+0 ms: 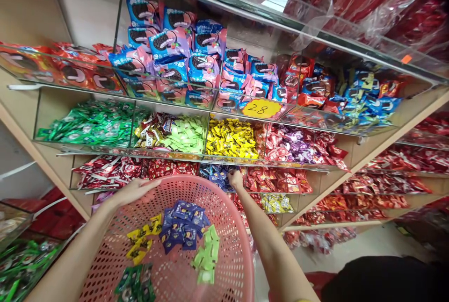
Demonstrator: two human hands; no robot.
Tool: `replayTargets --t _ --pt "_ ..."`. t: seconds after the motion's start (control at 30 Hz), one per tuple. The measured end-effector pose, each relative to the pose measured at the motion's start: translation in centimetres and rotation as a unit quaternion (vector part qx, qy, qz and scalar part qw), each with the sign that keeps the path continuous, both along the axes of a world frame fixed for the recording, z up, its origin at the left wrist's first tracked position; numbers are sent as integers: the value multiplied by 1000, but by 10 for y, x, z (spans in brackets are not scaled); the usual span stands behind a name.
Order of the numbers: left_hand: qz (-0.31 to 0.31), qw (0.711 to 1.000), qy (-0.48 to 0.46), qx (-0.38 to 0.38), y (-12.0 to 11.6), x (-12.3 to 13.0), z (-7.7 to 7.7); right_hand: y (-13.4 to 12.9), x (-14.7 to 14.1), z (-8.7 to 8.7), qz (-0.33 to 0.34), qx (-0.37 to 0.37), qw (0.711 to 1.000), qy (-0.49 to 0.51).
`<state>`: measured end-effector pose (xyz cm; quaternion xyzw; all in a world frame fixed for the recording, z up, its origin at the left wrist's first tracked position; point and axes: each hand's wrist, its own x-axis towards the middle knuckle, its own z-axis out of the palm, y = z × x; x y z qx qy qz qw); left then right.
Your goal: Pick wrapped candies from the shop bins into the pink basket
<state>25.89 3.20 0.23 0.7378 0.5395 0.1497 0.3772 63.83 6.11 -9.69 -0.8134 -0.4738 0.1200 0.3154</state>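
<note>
My left hand (pixel 140 190) grips the rim of a pink plastic basket (pixel 242 241) at its far left edge. Inside the basket lie separate groups of wrapped candies: purple-blue candies (pixel 184 222), yellow candies (pixel 143 236), light green candies (pixel 206 255) and dark green candies (pixel 135 285). Beyond the rim, my right hand (pixel 235 179) reaches into a shelf bin of dark blue wrapped candies (pixel 215 175). Its fingers are curled closed among the wrappers; whatever they hold is hidden.
Glass-fronted shelves hold green candies (pixel 94 122), yellow candies (pixel 231 138) and red packets (pixel 108 171). Higher up are blue-and-pink cookie packs (pixel 171 42) and a yellow price card (pixel 262 108). A slanted wooden divider (pixel 365 152) stands right. Something black (pixel 382 278) fills the lower right corner.
</note>
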Motion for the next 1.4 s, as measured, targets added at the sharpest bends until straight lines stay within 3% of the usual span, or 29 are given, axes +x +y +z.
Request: replayTargets --t 0.17,0.33,0.57,0.63,0.73,0.8,0.97,1.07,1.17,1.3,1.4 --pt "7 1000 -14 -20 -2 6 4 -2 -2 0 2 37 998 41" --pt "6 1000 -4 -5 4 7 -1 -15 0 11 20 86 992 89" --pt "-9 1000 -24 4 12 6 -8 -82 -1 29 50 153 969 189" --pt "-14 999 -28 -9 14 9 -9 -107 -5 38 58 186 938 288" --pt "-22 999 -37 -30 18 15 -9 -138 -15 58 45 230 859 455" --pt "-30 998 -42 -35 19 20 -9 -153 -24 73 22 236 822 518" --pt "-36 998 -42 -37 21 24 -11 -175 -50 100 -4 242 774 585" --pt "-37 998 -39 -35 21 21 -13 -180 -62 105 16 230 774 590" --pt "-40 998 -40 -26 18 18 -10 -181 -72 106 43 206 792 574" --pt "-47 998 -45 2 11 20 -2 -177 -88 110 135 137 836 514" --pt "-44 998 -55 -3 6 23 3 -166 -102 115 242 81 886 388"
